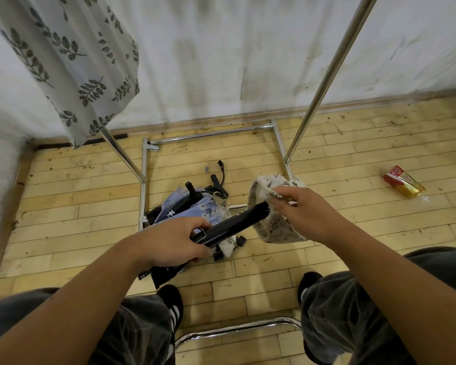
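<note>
Seated person, both arms out over the floor [353,143] in front of a chrome clothes rack [327,80]. The left hand [174,241] is closed round one end of a black hanger [237,223], fingers curled over it and thumb underneath. The hanger is held level with its far end pointing at the other hand, probably so cloth can be fed onto it. The right hand [308,212] pinches a bunched leaf-print cloth [274,230] at its top edge, fingers curled in, with the rest of the cloth sagging below. The cloth is in the air, touching the hanger's far end and well above the floor (whether it is already over the bar I cannot tell). Judged step: getting the cloth onto the hanger before it goes up on the rack. A pile of clothes and black hangers [192,206] lies on the floor inside the rack's base frame, close below the hands, likely the stock to work through. Another leaf-print cloth, the hung cloth [71,61], drapes from the rack at upper left. A red-and-gold packet [403,185] lies well apart to the right, and a chrome chair frame [237,329] shows between the feet.
</note>
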A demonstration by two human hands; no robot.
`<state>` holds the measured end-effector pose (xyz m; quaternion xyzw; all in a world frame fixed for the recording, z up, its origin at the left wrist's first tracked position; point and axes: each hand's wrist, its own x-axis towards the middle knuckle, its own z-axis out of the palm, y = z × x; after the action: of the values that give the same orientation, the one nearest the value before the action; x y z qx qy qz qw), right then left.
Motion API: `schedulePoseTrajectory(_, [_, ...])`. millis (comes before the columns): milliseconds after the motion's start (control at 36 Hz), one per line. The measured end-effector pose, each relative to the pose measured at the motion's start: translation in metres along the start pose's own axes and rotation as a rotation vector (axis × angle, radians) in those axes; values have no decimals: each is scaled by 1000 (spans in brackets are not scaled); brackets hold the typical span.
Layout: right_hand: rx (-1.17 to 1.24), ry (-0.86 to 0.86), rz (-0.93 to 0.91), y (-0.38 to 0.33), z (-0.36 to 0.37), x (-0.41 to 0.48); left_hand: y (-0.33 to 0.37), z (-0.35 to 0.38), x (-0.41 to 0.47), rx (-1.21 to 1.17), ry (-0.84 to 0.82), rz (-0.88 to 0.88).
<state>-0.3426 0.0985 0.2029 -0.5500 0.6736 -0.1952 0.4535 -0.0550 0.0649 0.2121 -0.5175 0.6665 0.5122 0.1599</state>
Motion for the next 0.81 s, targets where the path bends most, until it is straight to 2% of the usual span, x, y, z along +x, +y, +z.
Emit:
schedulePoseTrajectory(333, [-3,-108,-62,-7,0,-5,8,0,-5,-124,-106,34])
schedulePoseTrajectory(556, [-71,-213,-114,-12,2,-11,10,3,-3,-161,-73,25])
schedulePoseTrajectory(722, [-18,-248,-77,-16,3,-12,6,4,-2,-136,-18,28])
schedulePoseTrajectory(806, [-24,-184,11,-15,3,-10,8,3,-4,-146,-56,58])
